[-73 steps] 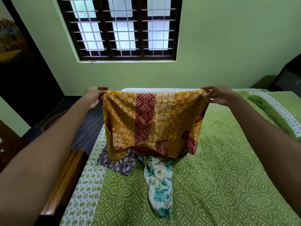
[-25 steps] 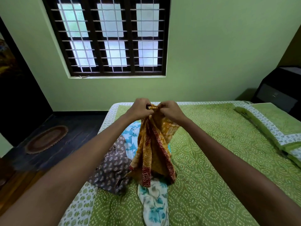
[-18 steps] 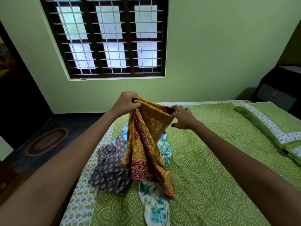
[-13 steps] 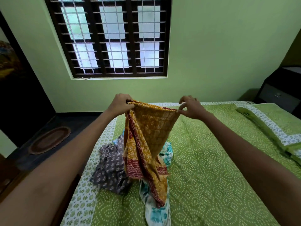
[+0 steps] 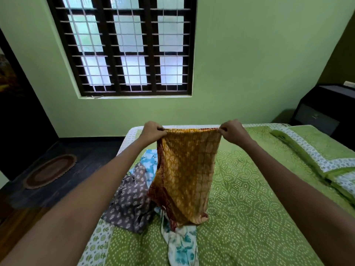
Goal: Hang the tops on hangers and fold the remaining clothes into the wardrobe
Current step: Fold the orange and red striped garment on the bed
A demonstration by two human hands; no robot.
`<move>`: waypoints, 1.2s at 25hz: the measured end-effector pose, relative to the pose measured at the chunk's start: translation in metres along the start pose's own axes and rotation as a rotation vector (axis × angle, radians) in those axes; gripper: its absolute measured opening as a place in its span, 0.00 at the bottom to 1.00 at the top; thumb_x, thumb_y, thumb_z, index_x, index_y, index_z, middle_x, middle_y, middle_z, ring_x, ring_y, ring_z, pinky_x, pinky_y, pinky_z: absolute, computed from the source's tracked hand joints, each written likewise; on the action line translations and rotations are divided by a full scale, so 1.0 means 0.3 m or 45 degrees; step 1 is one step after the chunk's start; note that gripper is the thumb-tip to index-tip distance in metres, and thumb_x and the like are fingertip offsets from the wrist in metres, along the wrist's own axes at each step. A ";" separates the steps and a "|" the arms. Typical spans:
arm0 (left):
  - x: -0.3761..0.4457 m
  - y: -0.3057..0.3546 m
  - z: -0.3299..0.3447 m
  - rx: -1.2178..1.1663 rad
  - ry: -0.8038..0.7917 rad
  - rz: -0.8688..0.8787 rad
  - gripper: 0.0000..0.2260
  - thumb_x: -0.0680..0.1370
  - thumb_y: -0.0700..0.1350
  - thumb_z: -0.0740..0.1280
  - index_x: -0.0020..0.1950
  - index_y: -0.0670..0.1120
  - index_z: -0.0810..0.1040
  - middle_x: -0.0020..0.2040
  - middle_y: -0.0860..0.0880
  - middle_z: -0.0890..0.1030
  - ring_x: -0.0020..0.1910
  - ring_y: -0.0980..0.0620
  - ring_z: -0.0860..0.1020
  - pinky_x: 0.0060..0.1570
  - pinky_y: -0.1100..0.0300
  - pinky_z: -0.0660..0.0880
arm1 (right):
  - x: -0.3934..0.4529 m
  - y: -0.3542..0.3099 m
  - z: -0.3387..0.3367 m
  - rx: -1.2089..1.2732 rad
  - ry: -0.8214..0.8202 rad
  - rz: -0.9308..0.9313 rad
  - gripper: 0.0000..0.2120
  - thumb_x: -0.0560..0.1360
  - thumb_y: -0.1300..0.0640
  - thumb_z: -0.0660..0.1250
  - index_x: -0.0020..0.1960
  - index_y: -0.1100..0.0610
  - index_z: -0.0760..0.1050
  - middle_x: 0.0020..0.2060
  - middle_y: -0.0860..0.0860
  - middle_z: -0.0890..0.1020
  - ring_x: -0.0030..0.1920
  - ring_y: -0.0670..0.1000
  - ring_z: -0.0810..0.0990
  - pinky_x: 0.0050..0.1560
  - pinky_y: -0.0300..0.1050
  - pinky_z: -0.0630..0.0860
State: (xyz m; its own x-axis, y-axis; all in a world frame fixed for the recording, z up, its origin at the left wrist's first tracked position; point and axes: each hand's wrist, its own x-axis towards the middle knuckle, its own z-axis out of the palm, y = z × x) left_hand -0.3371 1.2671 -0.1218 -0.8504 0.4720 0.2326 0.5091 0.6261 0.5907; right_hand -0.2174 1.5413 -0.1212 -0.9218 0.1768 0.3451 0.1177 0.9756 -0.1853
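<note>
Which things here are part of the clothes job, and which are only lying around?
Part of the job:
- mustard garment, gripped by left hand and right hand
- grey printed garment
- blue floral garment

Just there:
- green bedspread
- pillow
- oval mat
- dark cabinet
</note>
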 end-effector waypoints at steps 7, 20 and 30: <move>0.046 0.171 0.015 -0.126 -0.048 0.259 0.07 0.71 0.39 0.70 0.42 0.35 0.83 0.34 0.43 0.77 0.26 0.61 0.70 0.29 0.68 0.63 | -0.164 0.090 -0.174 -0.002 0.157 0.059 0.10 0.77 0.62 0.64 0.45 0.67 0.81 0.38 0.61 0.82 0.34 0.54 0.75 0.36 0.43 0.65; 0.113 0.787 0.434 -0.444 -0.307 0.455 0.08 0.70 0.32 0.67 0.47 0.33 0.82 0.27 0.50 0.81 0.28 0.52 0.81 0.34 0.58 0.81 | -0.614 0.552 -0.412 -0.183 0.560 0.570 0.08 0.74 0.60 0.67 0.41 0.65 0.81 0.36 0.60 0.83 0.38 0.61 0.80 0.36 0.47 0.71; 0.254 1.298 0.935 -0.498 -0.114 0.502 0.05 0.69 0.37 0.70 0.41 0.37 0.82 0.38 0.40 0.83 0.37 0.49 0.78 0.39 0.60 0.75 | -0.726 1.140 -0.542 -0.141 0.537 0.580 0.09 0.72 0.64 0.67 0.35 0.68 0.79 0.29 0.60 0.80 0.32 0.59 0.78 0.34 0.47 0.67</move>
State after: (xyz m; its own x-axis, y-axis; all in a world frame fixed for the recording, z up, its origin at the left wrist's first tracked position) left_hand -0.1665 1.7209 -0.0908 -0.5826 0.6851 0.4372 0.6843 0.1232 0.7187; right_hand 0.0838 1.8576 -0.1103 -0.5479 0.5921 0.5910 0.5226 0.7939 -0.3108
